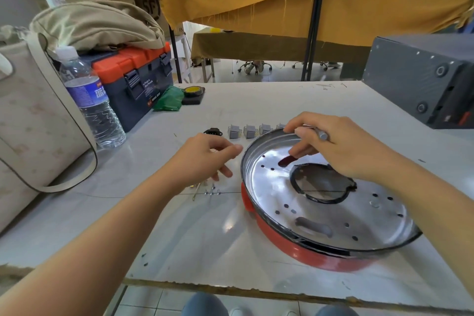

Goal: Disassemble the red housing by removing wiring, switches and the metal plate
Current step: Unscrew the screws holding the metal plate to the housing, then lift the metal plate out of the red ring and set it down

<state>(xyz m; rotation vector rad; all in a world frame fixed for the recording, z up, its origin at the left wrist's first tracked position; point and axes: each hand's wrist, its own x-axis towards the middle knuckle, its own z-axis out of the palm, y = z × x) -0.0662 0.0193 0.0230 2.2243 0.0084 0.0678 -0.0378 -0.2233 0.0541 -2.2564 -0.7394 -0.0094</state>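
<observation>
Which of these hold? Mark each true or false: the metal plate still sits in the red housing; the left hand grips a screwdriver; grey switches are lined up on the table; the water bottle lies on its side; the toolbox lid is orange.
1. The metal plate still sits in the red housing: true.
2. The left hand grips a screwdriver: false; it holds nothing, and the right hand grips the metal tool.
3. Grey switches are lined up on the table: true.
4. The water bottle lies on its side: false; it stands upright.
5. The toolbox lid is orange: true.
</observation>
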